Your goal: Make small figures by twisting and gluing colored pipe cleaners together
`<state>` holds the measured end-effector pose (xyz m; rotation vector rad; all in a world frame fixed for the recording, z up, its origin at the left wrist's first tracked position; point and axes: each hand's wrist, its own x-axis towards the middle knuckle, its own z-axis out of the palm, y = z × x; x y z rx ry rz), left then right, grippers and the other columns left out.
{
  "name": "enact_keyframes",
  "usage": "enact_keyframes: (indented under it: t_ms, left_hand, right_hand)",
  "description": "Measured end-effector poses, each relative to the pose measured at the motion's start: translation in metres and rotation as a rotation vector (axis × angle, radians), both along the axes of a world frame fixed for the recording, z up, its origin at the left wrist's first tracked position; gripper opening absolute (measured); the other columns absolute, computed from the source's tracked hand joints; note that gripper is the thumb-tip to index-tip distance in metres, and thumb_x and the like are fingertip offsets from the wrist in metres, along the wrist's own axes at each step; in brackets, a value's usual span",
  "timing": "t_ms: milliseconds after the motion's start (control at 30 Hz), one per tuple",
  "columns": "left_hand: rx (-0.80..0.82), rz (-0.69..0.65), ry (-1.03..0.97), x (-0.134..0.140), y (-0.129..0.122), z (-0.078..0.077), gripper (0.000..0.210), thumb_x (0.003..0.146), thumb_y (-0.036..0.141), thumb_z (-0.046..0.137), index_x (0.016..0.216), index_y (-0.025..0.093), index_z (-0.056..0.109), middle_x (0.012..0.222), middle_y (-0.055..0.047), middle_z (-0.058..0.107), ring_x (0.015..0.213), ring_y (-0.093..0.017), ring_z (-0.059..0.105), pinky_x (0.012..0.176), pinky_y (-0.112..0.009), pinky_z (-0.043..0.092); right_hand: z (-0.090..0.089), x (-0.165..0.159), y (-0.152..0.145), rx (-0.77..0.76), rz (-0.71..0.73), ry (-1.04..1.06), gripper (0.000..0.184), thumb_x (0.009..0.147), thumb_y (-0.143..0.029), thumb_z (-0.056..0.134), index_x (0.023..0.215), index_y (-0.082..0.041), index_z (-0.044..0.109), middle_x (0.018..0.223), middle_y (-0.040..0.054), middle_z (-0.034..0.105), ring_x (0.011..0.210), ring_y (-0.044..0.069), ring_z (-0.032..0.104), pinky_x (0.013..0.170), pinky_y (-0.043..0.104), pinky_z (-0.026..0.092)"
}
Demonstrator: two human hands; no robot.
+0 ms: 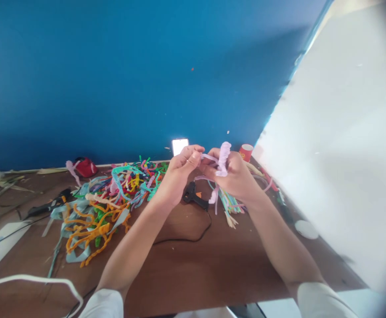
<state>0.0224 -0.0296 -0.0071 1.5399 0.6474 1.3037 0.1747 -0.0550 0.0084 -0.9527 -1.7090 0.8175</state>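
Lilac pipe cleaner [224, 155] sits between the two grips, raised above the brown worktop [193, 274], its thick coiled part standing up at the right grip [235, 177] and a thin strand running across to the left grip [180, 170]. The left grip pinches the strand between thumb and fingers; the right grip is closed on the coiled part, though its fingers hide where coil and strand meet. Below and between the grips lies a black corded tool [195, 196]. Just below the right grip is a bundle of pastel pipe cleaners [227, 203]; beyond it stands a red cup [246, 153]. A lit phone [178, 145] is behind the left grip, and a tangled multicoloured pile [91, 232] spreads to its left.
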Motion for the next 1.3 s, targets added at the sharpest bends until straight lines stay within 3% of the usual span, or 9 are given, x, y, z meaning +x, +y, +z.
enact_keyframes:
  t_ms: [133, 367, 567, 733, 833, 900, 967, 1067, 1300]
  left_hand:
    - [-0.212, -0.189, -0.067, -0.003, -0.004, 0.005, 0.034, 0.087, 0.052, 0.062, 0.082, 0.018, 0.065, 0.080, -0.006, 0.067, 0.070, -0.015, 0.060, 0.064, -0.029, 0.050]
    - [-0.281, -0.121, -0.165, -0.001, 0.004, 0.002, 0.032, 0.085, 0.048, 0.068, 0.075, 0.017, 0.067, 0.077, -0.004, 0.065, 0.066, -0.011, 0.056, 0.060, -0.026, 0.045]
    - [-0.021, 0.057, -0.090, 0.002, -0.001, 0.002, 0.034, 0.093, 0.049, 0.057, 0.079, 0.019, 0.062, 0.073, -0.001, 0.062, 0.064, -0.011, 0.056, 0.061, -0.026, 0.047]
    - [0.210, 0.318, 0.081, 0.002, -0.002, -0.001, 0.028, 0.096, 0.046, 0.053, 0.087, 0.020, 0.058, 0.079, -0.002, 0.064, 0.066, -0.010, 0.058, 0.059, -0.024, 0.048]
    - [0.587, 0.497, 0.270, -0.002, 0.000, -0.001, 0.014, 0.096, 0.035, 0.056, 0.098, 0.021, 0.058, 0.093, -0.004, 0.067, 0.077, -0.013, 0.062, 0.069, -0.027, 0.051]
    - [0.917, 0.536, 0.479, -0.006, 0.002, -0.001, 0.010, 0.094, 0.026, 0.059, 0.103, 0.024, 0.062, 0.108, -0.006, 0.068, 0.095, -0.017, 0.063, 0.080, -0.031, 0.051]
    - [1.118, 0.528, 0.651, -0.012, 0.003, 0.000, 0.019, 0.093, 0.020, 0.058, 0.110, 0.027, 0.063, 0.123, -0.008, 0.066, 0.112, -0.021, 0.060, 0.089, -0.035, 0.050]
    - [1.219, 0.547, 0.751, -0.020, 0.006, 0.000, 0.027, 0.094, 0.016, 0.055, 0.117, 0.029, 0.062, 0.126, -0.006, 0.067, 0.115, -0.021, 0.060, 0.094, -0.037, 0.048]
    - [1.336, 0.605, 0.703, -0.026, 0.011, 0.000, 0.027, 0.091, 0.013, 0.060, 0.115, 0.025, 0.061, 0.118, -0.005, 0.073, 0.113, -0.020, 0.063, 0.090, -0.034, 0.049]
  right_hand:
    - [0.003, 0.005, 0.001, 0.053, 0.033, -0.043, 0.019, 0.079, -0.019, 0.069, 0.070, -0.020, 0.053, 0.063, -0.0054, 0.047, 0.060, 0.009, 0.042, 0.054, 0.026, 0.034]
    - [0.002, 0.005, 0.004, 0.106, -0.054, -0.136, 0.014, 0.083, -0.027, 0.069, 0.075, -0.019, 0.061, 0.070, -0.0019, 0.059, 0.065, 0.012, 0.051, 0.059, 0.027, 0.040]
    - [0.003, 0.004, 0.004, 0.118, -0.169, -0.006, 0.018, 0.084, -0.038, 0.068, 0.085, -0.020, 0.063, 0.071, -0.0009, 0.060, 0.063, 0.013, 0.053, 0.058, 0.027, 0.041]
    - [0.006, 0.004, 0.003, 0.141, -0.269, 0.030, 0.039, 0.089, -0.048, 0.063, 0.063, -0.021, 0.051, 0.055, -0.0033, 0.045, 0.052, 0.010, 0.040, 0.049, 0.027, 0.030]
    - [0.005, 0.006, 0.006, 0.083, -0.227, 0.127, 0.043, 0.088, -0.050, 0.064, 0.059, -0.021, 0.050, 0.052, -0.0036, 0.044, 0.049, 0.009, 0.041, 0.047, 0.027, 0.030]
    - [0.004, 0.007, 0.007, 0.013, -0.195, 0.186, 0.038, 0.086, -0.050, 0.065, 0.064, -0.020, 0.056, 0.052, -0.0036, 0.048, 0.046, 0.010, 0.044, 0.044, 0.026, 0.032]
    - [0.006, 0.009, 0.008, -0.070, -0.170, 0.203, 0.036, 0.085, -0.051, 0.066, 0.068, -0.019, 0.061, 0.051, -0.0036, 0.051, 0.043, 0.010, 0.047, 0.041, 0.026, 0.033]
    - [0.009, 0.010, 0.006, -0.125, -0.132, 0.188, 0.039, 0.085, -0.052, 0.066, 0.065, -0.018, 0.062, 0.048, -0.0032, 0.053, 0.041, 0.010, 0.048, 0.039, 0.025, 0.033]
    - [0.008, 0.012, 0.005, -0.183, 0.017, 0.185, 0.046, 0.090, -0.044, 0.062, 0.054, -0.018, 0.052, 0.044, -0.0042, 0.046, 0.040, 0.006, 0.040, 0.040, 0.024, 0.027]
